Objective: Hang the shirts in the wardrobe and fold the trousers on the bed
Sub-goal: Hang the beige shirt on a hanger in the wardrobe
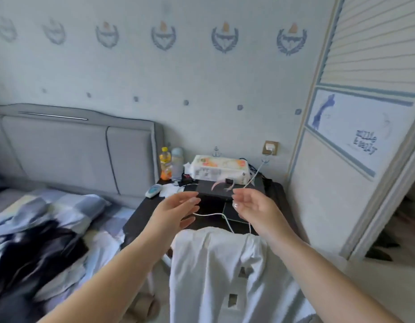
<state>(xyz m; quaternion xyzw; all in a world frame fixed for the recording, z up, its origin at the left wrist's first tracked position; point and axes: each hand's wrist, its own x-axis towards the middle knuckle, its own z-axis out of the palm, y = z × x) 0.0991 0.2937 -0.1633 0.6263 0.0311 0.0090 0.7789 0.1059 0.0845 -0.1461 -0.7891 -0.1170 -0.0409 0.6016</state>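
Both hands raised over nightstand (pixel 141 220), fingers loosely spread, holding nothing: left hand (pixel 176 207), right hand (pixel 253 206). White shirt (pixel 215 276) hangs below them w/ cable (pixel 211 214) at its top edge — may snag, dragging charger. Trousers (pixel 36 250) on bed.

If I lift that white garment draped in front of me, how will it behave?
Probably floppy: the white garment sags in soft folds over whatever it hangs on. Likely light, being thin cloth. It may snag the white cable lying near its top edge.

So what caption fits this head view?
Both open hands, left hand and right hand, reach over a white shirt toward the bedside table.
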